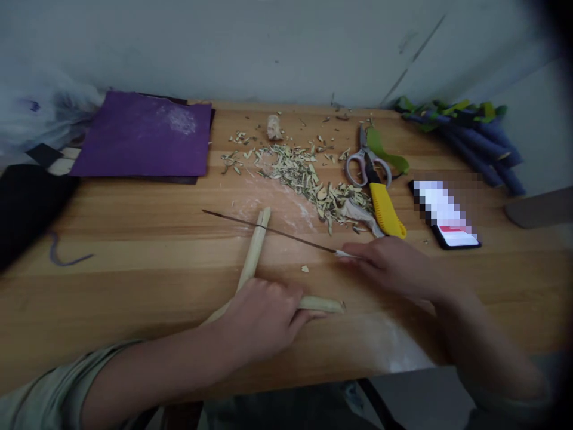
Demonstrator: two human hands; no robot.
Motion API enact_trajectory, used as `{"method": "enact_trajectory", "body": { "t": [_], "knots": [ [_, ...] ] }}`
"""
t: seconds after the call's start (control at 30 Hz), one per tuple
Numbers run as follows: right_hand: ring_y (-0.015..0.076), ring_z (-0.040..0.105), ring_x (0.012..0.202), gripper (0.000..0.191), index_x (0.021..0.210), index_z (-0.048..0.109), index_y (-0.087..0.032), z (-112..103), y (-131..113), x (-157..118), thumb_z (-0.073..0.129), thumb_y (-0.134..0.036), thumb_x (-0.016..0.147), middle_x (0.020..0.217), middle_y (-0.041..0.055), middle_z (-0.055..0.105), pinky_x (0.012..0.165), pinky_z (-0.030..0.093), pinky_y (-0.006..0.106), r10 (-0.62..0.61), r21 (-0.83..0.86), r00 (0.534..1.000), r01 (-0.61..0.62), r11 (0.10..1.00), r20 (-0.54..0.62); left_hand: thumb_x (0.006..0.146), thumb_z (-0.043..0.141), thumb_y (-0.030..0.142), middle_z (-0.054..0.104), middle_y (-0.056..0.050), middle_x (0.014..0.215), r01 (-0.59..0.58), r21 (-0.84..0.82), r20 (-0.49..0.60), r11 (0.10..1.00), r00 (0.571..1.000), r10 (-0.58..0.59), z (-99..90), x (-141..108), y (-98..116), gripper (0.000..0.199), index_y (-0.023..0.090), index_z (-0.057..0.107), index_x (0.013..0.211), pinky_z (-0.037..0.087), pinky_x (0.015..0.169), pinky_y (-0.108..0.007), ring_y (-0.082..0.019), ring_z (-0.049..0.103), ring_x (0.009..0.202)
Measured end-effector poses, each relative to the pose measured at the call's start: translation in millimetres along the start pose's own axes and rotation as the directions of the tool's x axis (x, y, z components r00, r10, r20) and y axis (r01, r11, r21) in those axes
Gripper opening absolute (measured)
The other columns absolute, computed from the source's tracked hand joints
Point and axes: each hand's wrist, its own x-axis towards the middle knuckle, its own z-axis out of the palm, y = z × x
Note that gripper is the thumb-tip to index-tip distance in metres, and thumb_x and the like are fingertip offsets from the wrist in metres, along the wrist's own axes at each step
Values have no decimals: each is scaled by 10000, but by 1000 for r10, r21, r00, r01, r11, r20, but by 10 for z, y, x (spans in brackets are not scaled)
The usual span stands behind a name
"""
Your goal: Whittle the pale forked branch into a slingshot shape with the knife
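My left hand (271, 313) is closed around a peeled, pale forked branch (253, 251) and presses it to the wooden table. One prong points away from me, and another sticks out to the right past my fingers. In my right hand (396, 266) is a long, thin, dark saw blade (293, 237), gripped at its white-wrapped end. The blade lies across the far prong, close to that prong's tip, where a dark line and a small split show. Its teeth are too fine to make out. A small pale chip (305, 269) rests between my hands.
Beyond the branch lies a pile of wood shavings (302, 170). Scissors (362, 161), a yellow-handled cutter (385, 210) and a phone (447, 215) are to the right. Blue rolls (474, 137) lie far right, purple sheets (143, 140) far left. A wall (268, 48) closes the back.
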Motion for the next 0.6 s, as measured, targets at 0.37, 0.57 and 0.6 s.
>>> {"method": "enact_trajectory", "body": {
  "t": [0.37, 0.57, 0.6],
  "knots": [
    [140, 533, 571, 308, 801, 561, -198, 20, -73, 18, 289, -310, 890, 610, 21, 588, 510, 250, 248, 9, -22, 999, -10, 1000, -32, 855, 312, 427, 647, -63, 637, 0, -11, 24, 1000, 1000, 0, 36, -45, 93, 362, 168, 561, 802, 416, 499, -304, -206, 605, 556],
    [140, 514, 523, 326, 816, 551, -201, 46, -172, 74, 267, -340, 897, 601, 26, 599, 496, 216, 269, -25, -69, 996, 19, 997, -82, 852, 336, 413, 655, -48, 665, -44, -52, 55, 998, 997, 47, 33, -52, 62, 327, 184, 567, 819, 425, 512, -306, -203, 605, 563],
    [143, 518, 535, 318, 809, 548, -199, 34, -153, 70, 272, -331, 894, 598, 29, 594, 497, 219, 267, -14, -73, 997, 8, 997, -79, 860, 310, 425, 655, -53, 659, 4, -33, 41, 999, 999, -3, 21, -40, 34, 360, 182, 571, 811, 423, 511, -303, -203, 606, 565]
  ]
}}
